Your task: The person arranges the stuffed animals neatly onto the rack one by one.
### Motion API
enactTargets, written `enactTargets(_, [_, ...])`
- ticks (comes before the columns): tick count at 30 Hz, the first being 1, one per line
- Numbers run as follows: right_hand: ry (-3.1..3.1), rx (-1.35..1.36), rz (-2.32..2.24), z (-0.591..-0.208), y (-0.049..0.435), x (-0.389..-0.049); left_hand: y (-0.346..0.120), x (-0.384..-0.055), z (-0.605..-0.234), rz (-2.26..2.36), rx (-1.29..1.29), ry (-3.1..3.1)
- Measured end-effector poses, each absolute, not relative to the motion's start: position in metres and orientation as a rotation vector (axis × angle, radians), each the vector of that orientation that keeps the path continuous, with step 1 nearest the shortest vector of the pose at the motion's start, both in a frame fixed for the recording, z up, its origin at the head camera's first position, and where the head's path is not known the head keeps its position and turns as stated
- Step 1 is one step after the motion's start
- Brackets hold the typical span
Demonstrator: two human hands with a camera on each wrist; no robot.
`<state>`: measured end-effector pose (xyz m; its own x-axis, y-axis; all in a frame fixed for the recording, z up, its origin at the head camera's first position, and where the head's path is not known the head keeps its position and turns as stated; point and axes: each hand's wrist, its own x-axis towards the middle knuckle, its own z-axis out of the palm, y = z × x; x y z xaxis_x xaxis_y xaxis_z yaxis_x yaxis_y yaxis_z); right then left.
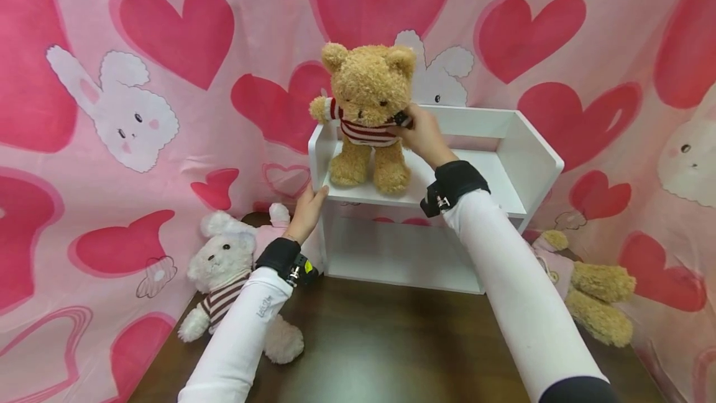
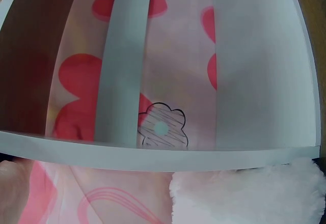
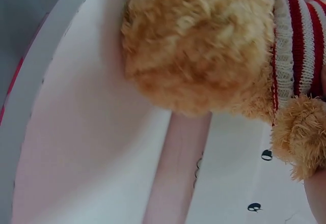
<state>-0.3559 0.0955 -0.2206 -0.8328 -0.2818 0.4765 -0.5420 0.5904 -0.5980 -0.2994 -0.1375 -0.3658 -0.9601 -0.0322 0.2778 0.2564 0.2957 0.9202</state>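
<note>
A tan teddy bear point(image 1: 371, 79) in a red-and-white striped sweater stands upright on the upper board of a white shelf point(image 1: 503, 185), near its left end. My right hand point(image 1: 423, 134) grips the bear at its sweater's right side, by the arm. The bear's fuzzy foot point(image 3: 198, 46) and striped sweater point(image 3: 300, 46) show close up in the right wrist view. Low at the shelf's left side, my left hand point(image 1: 306, 211) touches the outer side panel point(image 2: 153, 152) and its front edge with extended fingers. Only a bit of that hand point(image 2: 12, 188) appears in the left wrist view.
A white plush bear point(image 1: 224, 260) in a striped sweater sits left of the shelf, with pink-clothed plush point(image 1: 268, 238) behind it. Another tan plush point(image 1: 598, 291) in pink lies at right. The shelf stands on a dark wooden table point(image 1: 386, 347) before a heart-patterned cloth point(image 1: 168, 36).
</note>
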Motion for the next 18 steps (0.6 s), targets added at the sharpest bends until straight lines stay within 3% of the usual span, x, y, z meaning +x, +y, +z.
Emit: enactTargets(18, [-2.589, 0.64, 1.027, -0.227, 0.09, -0.383, -0.13, -0.3, -0.363, -1.768, -0.184, -2.296])
